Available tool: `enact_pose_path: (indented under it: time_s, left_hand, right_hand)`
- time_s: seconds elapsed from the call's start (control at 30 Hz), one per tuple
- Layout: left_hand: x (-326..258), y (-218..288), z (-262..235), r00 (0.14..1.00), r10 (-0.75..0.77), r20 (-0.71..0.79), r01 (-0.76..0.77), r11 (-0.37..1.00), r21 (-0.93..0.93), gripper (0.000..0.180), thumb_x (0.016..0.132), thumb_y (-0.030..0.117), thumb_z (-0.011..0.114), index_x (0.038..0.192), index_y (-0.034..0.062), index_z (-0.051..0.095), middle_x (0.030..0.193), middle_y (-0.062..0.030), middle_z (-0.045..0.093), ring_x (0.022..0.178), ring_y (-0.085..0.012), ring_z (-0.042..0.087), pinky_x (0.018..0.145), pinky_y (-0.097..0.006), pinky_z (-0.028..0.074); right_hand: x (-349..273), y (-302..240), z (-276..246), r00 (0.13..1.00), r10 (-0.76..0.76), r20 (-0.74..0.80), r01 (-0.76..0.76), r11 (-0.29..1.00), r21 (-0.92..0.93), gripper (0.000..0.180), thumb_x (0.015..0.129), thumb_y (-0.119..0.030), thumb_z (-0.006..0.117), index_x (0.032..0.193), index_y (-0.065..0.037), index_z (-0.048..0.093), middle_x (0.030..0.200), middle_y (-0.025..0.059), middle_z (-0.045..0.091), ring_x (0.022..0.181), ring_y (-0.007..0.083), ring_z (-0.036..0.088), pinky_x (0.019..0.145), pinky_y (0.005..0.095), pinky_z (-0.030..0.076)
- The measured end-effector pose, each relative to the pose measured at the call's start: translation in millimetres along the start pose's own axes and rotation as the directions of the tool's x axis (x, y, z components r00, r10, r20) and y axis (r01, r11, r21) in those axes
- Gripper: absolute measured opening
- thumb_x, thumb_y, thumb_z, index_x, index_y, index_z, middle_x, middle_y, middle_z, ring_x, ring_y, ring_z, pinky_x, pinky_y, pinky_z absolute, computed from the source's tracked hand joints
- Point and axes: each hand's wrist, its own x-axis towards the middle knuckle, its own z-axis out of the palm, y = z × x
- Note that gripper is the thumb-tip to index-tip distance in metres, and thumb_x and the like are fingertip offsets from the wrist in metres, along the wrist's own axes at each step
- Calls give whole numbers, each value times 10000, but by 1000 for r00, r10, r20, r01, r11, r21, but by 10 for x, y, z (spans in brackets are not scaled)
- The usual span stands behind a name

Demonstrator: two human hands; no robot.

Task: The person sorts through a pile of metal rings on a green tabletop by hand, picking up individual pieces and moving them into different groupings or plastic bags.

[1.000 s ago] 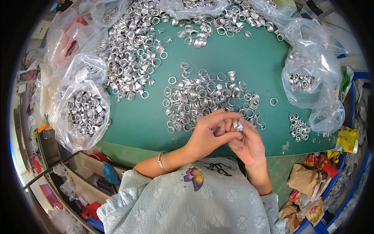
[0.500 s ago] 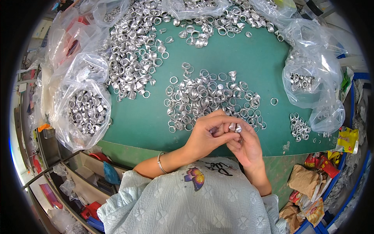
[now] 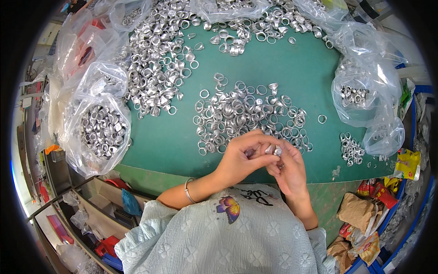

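My left hand (image 3: 244,157) and my right hand (image 3: 288,170) meet at the near edge of the green table (image 3: 301,73). Between their fingertips they pinch a small silver metal ring (image 3: 275,150). Just beyond the hands lies a loose heap of silver rings (image 3: 242,114). A silver bangle (image 3: 187,191) circles my left wrist.
A bigger pile of rings (image 3: 157,59) spreads over the far left. A clear bag full of rings (image 3: 99,130) sits at the left edge, another clear bag (image 3: 358,98) at the right, a small cluster of rings (image 3: 350,148) beside it. Crumpled wrappers (image 3: 365,214) lie lower right.
Both hands stay together at the table's near edge, turning the ring slightly between the fingertips. Nothing else has moved.
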Motion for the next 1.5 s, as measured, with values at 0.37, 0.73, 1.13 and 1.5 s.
enact_pose_path:
  time_s: [0.37, 0.73, 1.13, 1.5]
  left_hand:
    - [98, 16, -37, 891, -441, 106, 365, 557, -746, 152, 855, 152, 477, 874, 3, 502, 777, -65, 465, 606, -94, 393, 477, -202, 344]
    - [87, -59, 19, 900, -421, 113, 434, 843, -318, 257, 836, 92, 558, 1075, -1, 568, 790, 14, 523, 599, -24, 395, 512, -156, 318]
    - [47, 3, 40, 954, -275, 121, 295, 933, -207, 274, 717, -10, 668, 983, -6, 603, 690, 51, 463, 612, -19, 380, 540, -167, 310]
    - [64, -5, 21, 967, -252, 25, 252, 968, -12, 247, 719, 11, 673, 958, 35, 612, 651, 67, 424, 580, -8, 338, 494, -167, 269]
  right_hand:
    - [205, -499, -775, 512, -852, -112, -112, 64, -992, 203, 850, -225, 551, 851, -23, 566, 532, 83, 508, 457, 175, 492, 442, 297, 372]
    - [124, -235, -402, 485, -833, 268, 378, -77, -923, 145, 716, 52, 609, 854, 12, 590, 600, 62, 529, 470, 107, 461, 420, 212, 356]
    - [41, 28, -197, 576, -788, 220, 570, 193, -799, 142, 752, 38, 596, 889, 10, 576, 594, 18, 507, 472, 49, 408, 414, 185, 303]
    - [-51, -160, -134, 989, -141, -52, 120, 950, -287, 88, 826, -41, 570, 894, 12, 588, 592, -52, 442, 469, 2, 323, 415, 173, 211]
